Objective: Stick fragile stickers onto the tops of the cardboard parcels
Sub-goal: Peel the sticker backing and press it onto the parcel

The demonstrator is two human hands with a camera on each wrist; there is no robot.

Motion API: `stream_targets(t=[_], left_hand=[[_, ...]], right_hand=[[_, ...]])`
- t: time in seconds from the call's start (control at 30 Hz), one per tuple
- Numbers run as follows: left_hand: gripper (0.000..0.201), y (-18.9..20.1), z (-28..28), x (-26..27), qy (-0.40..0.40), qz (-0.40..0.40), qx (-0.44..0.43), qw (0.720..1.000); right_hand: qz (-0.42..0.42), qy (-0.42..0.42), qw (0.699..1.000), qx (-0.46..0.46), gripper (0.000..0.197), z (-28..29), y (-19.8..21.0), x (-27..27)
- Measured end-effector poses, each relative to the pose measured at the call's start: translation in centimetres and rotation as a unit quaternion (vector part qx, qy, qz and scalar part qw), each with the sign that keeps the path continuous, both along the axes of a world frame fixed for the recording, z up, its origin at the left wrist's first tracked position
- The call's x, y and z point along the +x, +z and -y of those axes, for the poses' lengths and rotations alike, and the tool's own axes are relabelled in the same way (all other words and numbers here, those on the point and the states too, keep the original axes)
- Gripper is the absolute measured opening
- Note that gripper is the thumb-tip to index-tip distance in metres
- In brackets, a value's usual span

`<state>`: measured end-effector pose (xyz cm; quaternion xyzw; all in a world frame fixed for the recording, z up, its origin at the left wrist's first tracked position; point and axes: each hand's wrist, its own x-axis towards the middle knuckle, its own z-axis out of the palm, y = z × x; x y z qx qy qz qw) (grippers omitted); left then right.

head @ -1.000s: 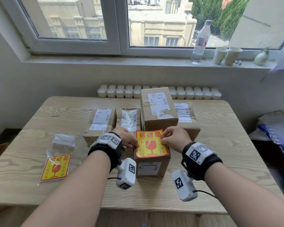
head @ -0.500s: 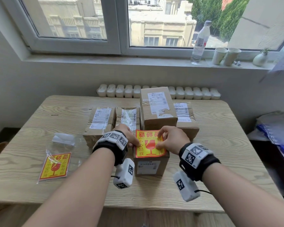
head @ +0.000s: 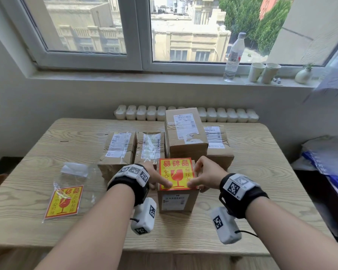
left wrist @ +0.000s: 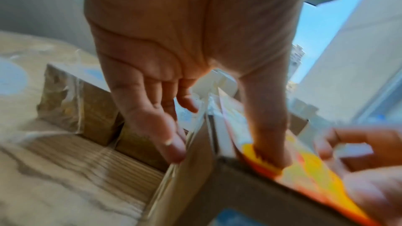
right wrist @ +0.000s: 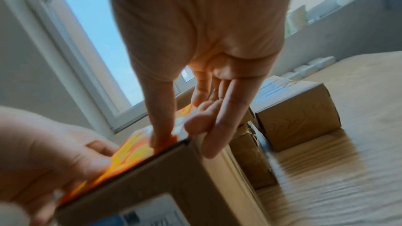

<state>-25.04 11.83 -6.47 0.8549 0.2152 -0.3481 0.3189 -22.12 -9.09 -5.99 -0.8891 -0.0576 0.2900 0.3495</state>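
A small cardboard parcel (head: 177, 201) stands at the table's front middle, with a red and yellow fragile sticker (head: 175, 173) lying flat on its top. My left hand (head: 156, 177) presses its thumb on the sticker's near left part, and its straight fingers (left wrist: 172, 149) lie along the parcel's left side. My right hand (head: 205, 175) presses its thumb (right wrist: 161, 137) on the near right corner, fingers down the right side. Behind stand further parcels: two low ones (head: 117, 151) (head: 150, 150), a tall one (head: 185, 133) and one at the right (head: 218, 145).
A clear bag of more fragile stickers (head: 63, 201) lies at the front left of the wooden table (head: 261, 182), with a white backing sheet (head: 74, 169) behind it. A bottle (head: 234, 55) and two cups (head: 264, 72) stand on the sill. Blue bags (head: 324, 158) lie at the right.
Both thumbs have slid down the sticker from its middle edges toward the near edge, smoothing it onto the parcel top. The parcel has stayed in place.
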Motion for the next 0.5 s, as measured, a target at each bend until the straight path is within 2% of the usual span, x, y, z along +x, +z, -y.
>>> stream_targets(t=[0.03, 0.07, 0.17, 0.27, 0.37, 0.5], left_hand=[[0.066, 0.5, -0.1, -0.2, 0.013, -0.012, -0.023, 1.0], [0.056, 0.7, -0.4, -0.3, 0.025, -0.017, -0.045, 0.999], [0.074, 0.6, -0.6, 0.3, 0.072, 0.038, -0.035, 0.996], [0.077, -0.1, 0.1, 1.0, 0.127, 0.118, -0.034, 0.984], [0.055, -0.8, 0.5, 1.5, 0.139, 0.15, -0.009, 0.979], [0.038, -1.6, 0.7, 1.8, 0.146, 0.142, -0.007, 0.979]], right_hand=[[-0.015, -0.013, 1.0, 0.017, 0.046, 0.3, 0.0, 0.2], [-0.016, -0.025, 0.999, 0.027, 0.04, 0.5, 0.0, 0.5], [0.06, -0.063, 0.996, 0.011, 0.034, 0.3, 0.0, 0.9], [0.087, -0.068, 0.994, -0.002, 0.047, -0.7, -0.3, 1.1], [0.066, -0.071, 0.994, -0.052, 0.057, -1.4, -1.1, 1.5], [0.035, -0.093, 0.99, -0.096, 0.049, -1.8, -1.6, 2.0]])
